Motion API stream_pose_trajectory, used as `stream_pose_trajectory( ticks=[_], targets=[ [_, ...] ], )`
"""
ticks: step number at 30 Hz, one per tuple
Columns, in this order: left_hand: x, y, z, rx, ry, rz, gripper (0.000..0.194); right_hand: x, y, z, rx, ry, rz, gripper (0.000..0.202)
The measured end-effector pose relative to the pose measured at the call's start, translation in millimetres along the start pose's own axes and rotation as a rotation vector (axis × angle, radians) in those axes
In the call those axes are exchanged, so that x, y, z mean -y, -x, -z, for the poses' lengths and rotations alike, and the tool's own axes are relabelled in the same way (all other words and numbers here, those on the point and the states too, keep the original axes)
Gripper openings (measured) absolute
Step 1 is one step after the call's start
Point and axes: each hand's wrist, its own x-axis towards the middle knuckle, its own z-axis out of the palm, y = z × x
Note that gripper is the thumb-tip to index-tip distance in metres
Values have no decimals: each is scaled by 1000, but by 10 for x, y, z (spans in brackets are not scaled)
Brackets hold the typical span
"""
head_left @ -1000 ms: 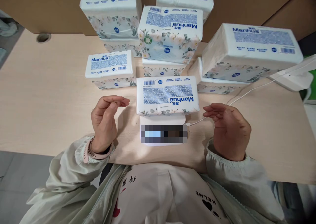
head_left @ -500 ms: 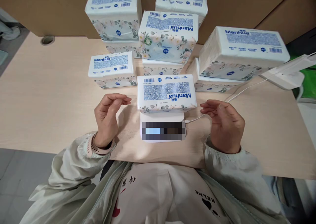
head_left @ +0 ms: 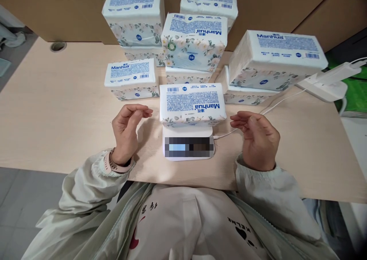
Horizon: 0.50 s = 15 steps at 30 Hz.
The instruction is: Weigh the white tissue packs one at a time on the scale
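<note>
A white and blue tissue pack (head_left: 192, 104) marked Manhua rests on a small white scale (head_left: 187, 132), whose display is pixelated. To the left of this pack is my left hand (head_left: 126, 132), its fingers curved, apart from the thumb, and holding nothing. My right hand (head_left: 256, 139) is on the pack's other side, also curved and without anything in it. Neither hand touches the pack; a small gap shows on each side.
Several more packs stand behind, some stacked: a single one (head_left: 132, 78) at left, a stack (head_left: 195, 42) in the middle, another (head_left: 278, 59) at right. A white cable (head_left: 282, 101) runs from the scale to a power strip (head_left: 327, 88). Cardboard (head_left: 77, 15) borders the back.
The whole view has shifted slightly. Both hands keep their places beside the pack, and the pack stays on the scale.
</note>
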Motion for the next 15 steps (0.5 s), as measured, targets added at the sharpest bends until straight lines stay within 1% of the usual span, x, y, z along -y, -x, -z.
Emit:
stream_pose_trajectory(
  ticks=[8,15],
  targets=[
    [0,23,3,-5,-8,-13,12,-26,-22,5,15,1,0,21],
    [24,40,16,15,-7,-45,13,-50,-23,17,27,7,15,25]
  ],
)
